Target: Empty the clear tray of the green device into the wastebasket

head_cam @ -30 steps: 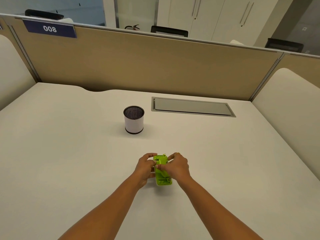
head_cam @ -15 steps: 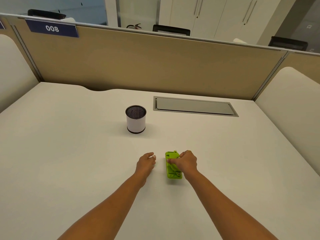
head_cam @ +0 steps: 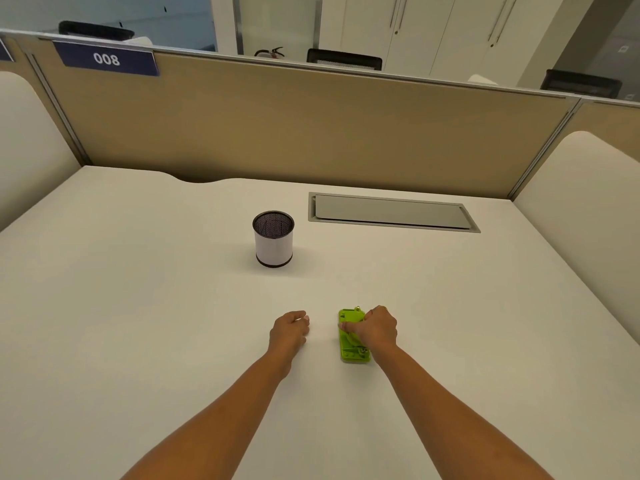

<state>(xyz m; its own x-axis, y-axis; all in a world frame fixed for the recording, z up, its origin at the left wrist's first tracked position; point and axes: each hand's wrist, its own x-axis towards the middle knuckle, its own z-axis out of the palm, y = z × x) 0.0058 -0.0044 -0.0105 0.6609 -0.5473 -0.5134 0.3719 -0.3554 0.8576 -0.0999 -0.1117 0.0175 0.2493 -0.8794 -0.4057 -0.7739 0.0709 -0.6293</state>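
The green device [head_cam: 350, 349] lies flat on the white desk [head_cam: 138, 306], with my right hand [head_cam: 378, 329] gripping its far half from the right. A short gap to the left, my left hand [head_cam: 289, 330] rests on the desk with curled fingers. They pinch a small clear tray [head_cam: 300, 319], which shows only as a pale glint at the fingertips. The wastebasket [head_cam: 273, 239], a small white cylinder with a black mesh inside, stands upright farther back, slightly left of my left hand.
A grey cable hatch [head_cam: 391, 213] is set flush in the desk at the back right. A tan partition [head_cam: 311, 133] with a "008" label closes off the back, and padded side panels flank the desk.
Both hands were together on the green device. Now they have drawn apart: my right hand slid the device to the right, and my left hand came off it to the left.
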